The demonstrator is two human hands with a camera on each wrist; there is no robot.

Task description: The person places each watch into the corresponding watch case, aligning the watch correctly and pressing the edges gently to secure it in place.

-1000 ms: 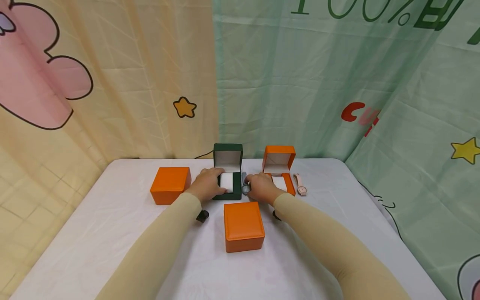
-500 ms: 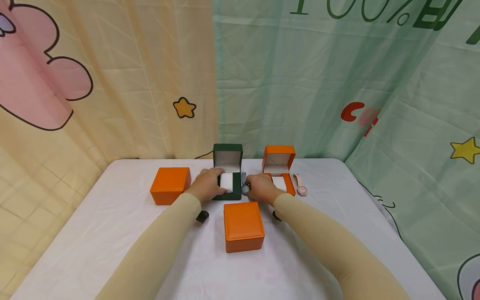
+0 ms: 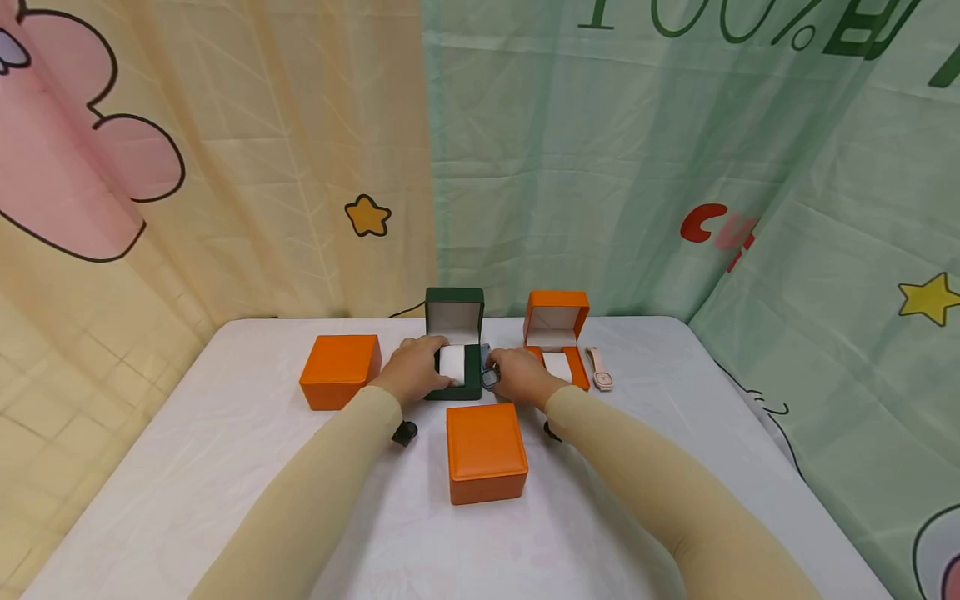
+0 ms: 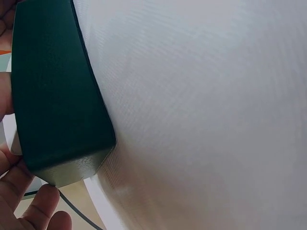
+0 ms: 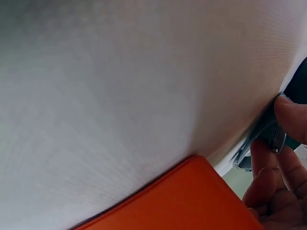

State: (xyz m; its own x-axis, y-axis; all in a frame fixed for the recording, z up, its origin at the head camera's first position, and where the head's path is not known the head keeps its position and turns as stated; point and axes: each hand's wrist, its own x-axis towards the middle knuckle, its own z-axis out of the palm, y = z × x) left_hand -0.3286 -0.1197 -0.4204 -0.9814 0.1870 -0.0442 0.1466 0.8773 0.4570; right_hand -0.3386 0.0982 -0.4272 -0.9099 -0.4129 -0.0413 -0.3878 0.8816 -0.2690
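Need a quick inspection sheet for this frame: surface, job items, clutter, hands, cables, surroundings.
Surface: table under a white cloth.
Job's things: open green box, lid upright, white cushion inside; grey watch beside it.
Clutter: closed orange box on the left, closed orange box in front, open orange box, pink watch lying flat to its right.
Hands: left hand grips the green box; right hand pinches the grey watch.
Cables: dark cable behind the green box.
Surroundings: yellow and green printed curtains behind the table.
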